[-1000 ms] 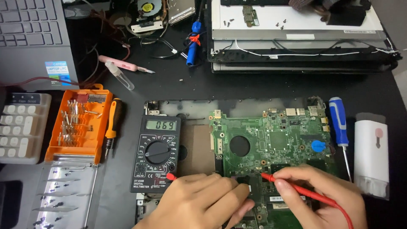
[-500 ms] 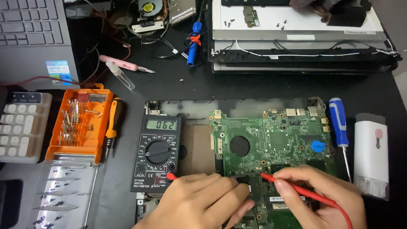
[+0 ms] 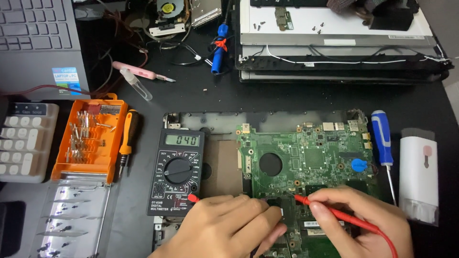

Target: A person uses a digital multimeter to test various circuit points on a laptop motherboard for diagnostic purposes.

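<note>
Your right hand (image 3: 361, 222) pinches red probe (image 3: 334, 214), tip on board (image 3: 306, 160) at 6 o'clock | left hand (image 3: 229, 229) curled on board, grip hidden | meter (image 3: 176, 172) at board's 9 o'clock

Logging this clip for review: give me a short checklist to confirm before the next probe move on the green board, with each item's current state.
1. Red probe gripped in right hand: ok.
2. Red tip on the green circuit board: ok, contact point too small to tell.
3. Second probe under left hand: cannot tell, hidden.
4. Multimeter display lit and facing up: ok.
5. Red lead plugged into the multimeter: ok.
6. Blue screwdriver lying off the board: ok.
</note>
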